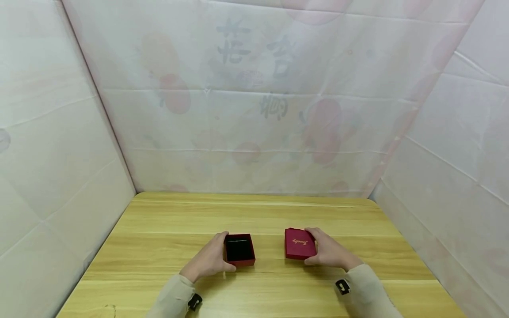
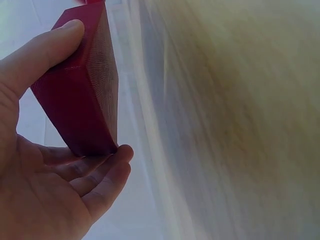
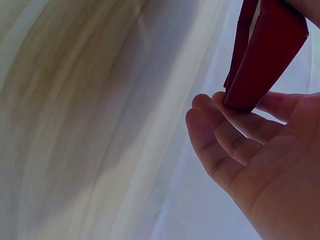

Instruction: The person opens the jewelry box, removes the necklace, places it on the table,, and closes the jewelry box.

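My left hand (image 1: 210, 258) grips the bottom half of a small red jewelry box (image 1: 245, 263) by opposite sides, thumb on the near side and fingers on the far side. A black cushion insert (image 1: 239, 250) lines its open top. In the left wrist view the box's red side (image 2: 70, 110) and part of its underside show. My right hand (image 1: 329, 251) pinches the box's red lid (image 1: 299, 243), gold lettering facing up. In the right wrist view the lid's edge (image 3: 265, 55) sits between thumb and fingertips, its inner side partly hidden. A gap separates lid and box.
A wood-grain table (image 1: 262, 291) lies beneath both hands. White curtain walls (image 1: 246, 132) with faded prints and characters stand behind and on both sides. Each light sleeve carries a black strap buckle (image 1: 195, 302) near the wrist.
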A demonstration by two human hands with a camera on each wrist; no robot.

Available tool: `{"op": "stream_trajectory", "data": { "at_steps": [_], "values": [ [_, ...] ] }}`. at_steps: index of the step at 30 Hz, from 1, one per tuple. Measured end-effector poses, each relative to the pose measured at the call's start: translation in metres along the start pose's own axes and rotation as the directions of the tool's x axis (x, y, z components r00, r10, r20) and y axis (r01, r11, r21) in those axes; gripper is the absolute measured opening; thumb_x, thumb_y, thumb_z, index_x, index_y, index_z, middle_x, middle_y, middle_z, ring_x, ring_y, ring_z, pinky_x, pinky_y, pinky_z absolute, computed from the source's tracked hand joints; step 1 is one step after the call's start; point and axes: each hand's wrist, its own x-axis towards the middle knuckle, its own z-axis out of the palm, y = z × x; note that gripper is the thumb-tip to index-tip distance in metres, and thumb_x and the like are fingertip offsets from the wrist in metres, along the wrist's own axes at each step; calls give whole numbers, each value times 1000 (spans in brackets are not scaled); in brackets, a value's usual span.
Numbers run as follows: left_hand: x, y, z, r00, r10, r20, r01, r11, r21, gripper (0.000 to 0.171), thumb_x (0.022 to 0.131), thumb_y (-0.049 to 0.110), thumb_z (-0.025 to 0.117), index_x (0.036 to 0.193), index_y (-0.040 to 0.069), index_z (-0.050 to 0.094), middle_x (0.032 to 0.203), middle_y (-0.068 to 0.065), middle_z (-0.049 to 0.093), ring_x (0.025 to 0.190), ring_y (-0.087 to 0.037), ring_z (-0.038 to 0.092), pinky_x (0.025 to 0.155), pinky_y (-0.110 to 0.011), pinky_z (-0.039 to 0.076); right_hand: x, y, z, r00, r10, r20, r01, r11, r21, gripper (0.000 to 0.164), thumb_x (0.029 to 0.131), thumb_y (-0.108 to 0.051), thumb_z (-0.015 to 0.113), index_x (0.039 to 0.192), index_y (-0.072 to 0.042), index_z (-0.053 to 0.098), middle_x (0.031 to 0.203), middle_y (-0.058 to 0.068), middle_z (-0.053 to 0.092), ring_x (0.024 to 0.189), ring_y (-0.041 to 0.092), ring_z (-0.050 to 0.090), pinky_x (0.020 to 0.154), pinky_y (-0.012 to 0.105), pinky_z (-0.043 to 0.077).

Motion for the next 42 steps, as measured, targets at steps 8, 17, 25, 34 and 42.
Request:
{"op": "stream_trajectory", "data": {
  "at_steps": [8,17,25,34,42],
  "values": [
    [0,-2,0,1000,13,17,-13,1000,9,99,68,26,86,139,-13,29,132,-27,43,116,-37,49,97,-50,40,1,10,-1,1000,24,6,-24,999,-37,102,61,-36,86,141,3,36,130,14,48,109,26,50,91,49,43],
    [-2,-4,0,1000,19,18,-19,1000,12,98,66,22,87,137,-14,30,127,-26,46,108,-34,52,92,-50,43,2,17,0,1000,20,20,-19,998,-57,102,60,-36,86,140,4,36,129,14,48,109,25,50,91,48,42],
    [-3,-3,-1,1000,10,25,-11,999,32,98,66,24,87,137,-14,31,127,-26,46,110,-36,51,93,-51,43,1,22,-3,999,40,36,-37,997,-63,101,58,-33,86,138,4,38,127,13,49,104,23,50,88,47,44],
    [-5,-3,0,999,7,47,-10,999,47,97,66,26,87,136,-13,32,126,-26,47,108,-36,52,91,-50,44,-1,33,-3,997,60,53,-55,995,-82,100,58,-31,86,138,3,38,126,14,50,103,23,51,87,46,44],
    [-4,-4,1,998,17,60,-19,999,36,98,65,25,88,135,-14,32,123,-25,48,105,-35,53,90,-50,45,-3,35,-12,996,53,72,-45,992,-115,99,56,-23,86,137,5,38,125,17,50,103,28,50,86,49,43]
  ]
}}
